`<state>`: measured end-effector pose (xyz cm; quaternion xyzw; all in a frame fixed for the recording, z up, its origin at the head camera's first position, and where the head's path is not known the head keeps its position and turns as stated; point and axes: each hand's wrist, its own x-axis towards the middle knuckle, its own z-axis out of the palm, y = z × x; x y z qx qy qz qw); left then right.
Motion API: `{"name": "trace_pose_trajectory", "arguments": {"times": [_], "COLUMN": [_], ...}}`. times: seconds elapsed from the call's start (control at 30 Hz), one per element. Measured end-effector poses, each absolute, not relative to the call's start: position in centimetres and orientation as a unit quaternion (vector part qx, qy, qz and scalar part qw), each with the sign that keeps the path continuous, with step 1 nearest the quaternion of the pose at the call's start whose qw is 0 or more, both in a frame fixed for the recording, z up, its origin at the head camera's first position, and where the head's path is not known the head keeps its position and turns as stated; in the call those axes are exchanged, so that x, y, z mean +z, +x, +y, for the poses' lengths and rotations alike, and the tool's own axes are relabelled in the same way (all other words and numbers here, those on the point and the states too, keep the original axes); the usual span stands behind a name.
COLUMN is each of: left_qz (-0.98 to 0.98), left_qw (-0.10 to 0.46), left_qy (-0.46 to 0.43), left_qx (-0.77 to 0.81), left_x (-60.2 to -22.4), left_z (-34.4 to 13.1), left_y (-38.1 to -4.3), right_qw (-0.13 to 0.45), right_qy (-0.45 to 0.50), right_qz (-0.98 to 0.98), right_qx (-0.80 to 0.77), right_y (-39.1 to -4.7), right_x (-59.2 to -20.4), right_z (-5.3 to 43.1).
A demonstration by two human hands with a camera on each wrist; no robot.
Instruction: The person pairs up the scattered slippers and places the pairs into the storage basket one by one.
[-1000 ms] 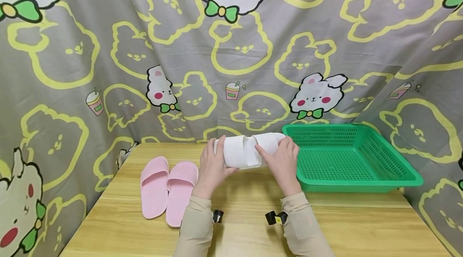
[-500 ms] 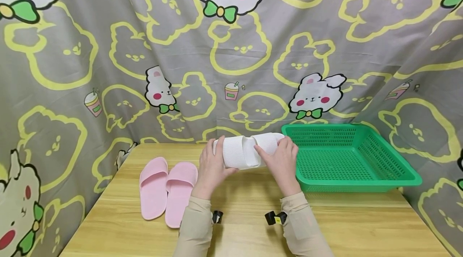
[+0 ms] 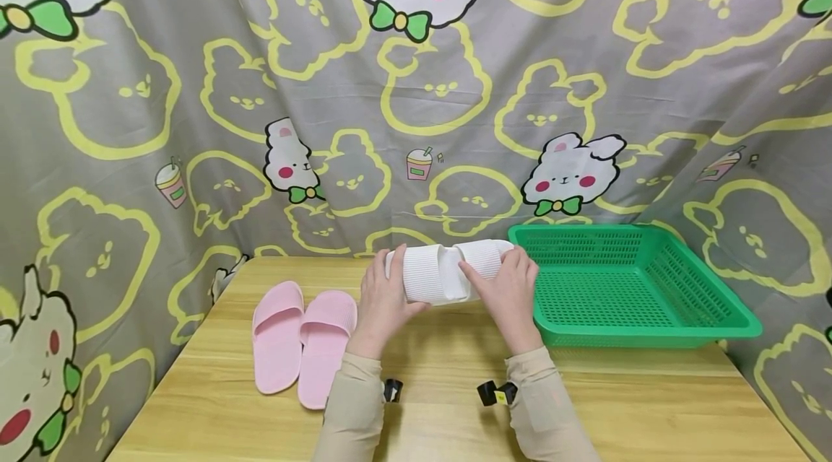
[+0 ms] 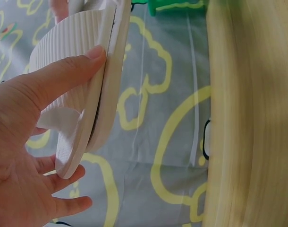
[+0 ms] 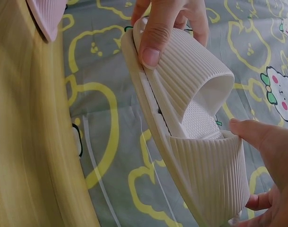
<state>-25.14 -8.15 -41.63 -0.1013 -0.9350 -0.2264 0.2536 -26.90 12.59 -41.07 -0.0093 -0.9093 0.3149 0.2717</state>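
A pair of white slippers (image 3: 421, 274) with ribbed straps is held above the table, their soles stacked against each other and their straps side by side. My left hand (image 3: 383, 299) grips the left end, its thumb (image 4: 71, 71) along the sole's edge beside the strap. At the other end, my right hand (image 3: 510, 296) holds the slippers, thumb (image 5: 250, 130) at the edge of the second strap and fingers behind. A thin dark seam runs between the two soles in both wrist views. Some fingers are hidden behind the slippers.
Two pink slippers (image 3: 278, 361) lie side by side on the wooden table (image 3: 448, 419) at the left. A green perforated basket (image 3: 650, 332) stands at the right, close to the right hand. A patterned curtain (image 3: 455, 101) hangs behind the table.
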Motion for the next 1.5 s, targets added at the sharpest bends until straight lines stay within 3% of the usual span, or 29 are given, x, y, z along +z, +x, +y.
{"name": "trace_pose_trajectory", "arguments": {"times": [1.5], "left_qz": [-0.919], "left_qw": [0.318], "left_qy": [-0.123], "left_qx": [-0.199], "left_x": [-41.8], "left_z": [-7.0], "left_y": [-25.1], "right_qw": [0.298], "right_qy": [0.003], "right_qz": [-0.903], "right_qx": [0.310], "right_y": [-26.7], "right_x": [-41.0], "right_z": [12.3]}}
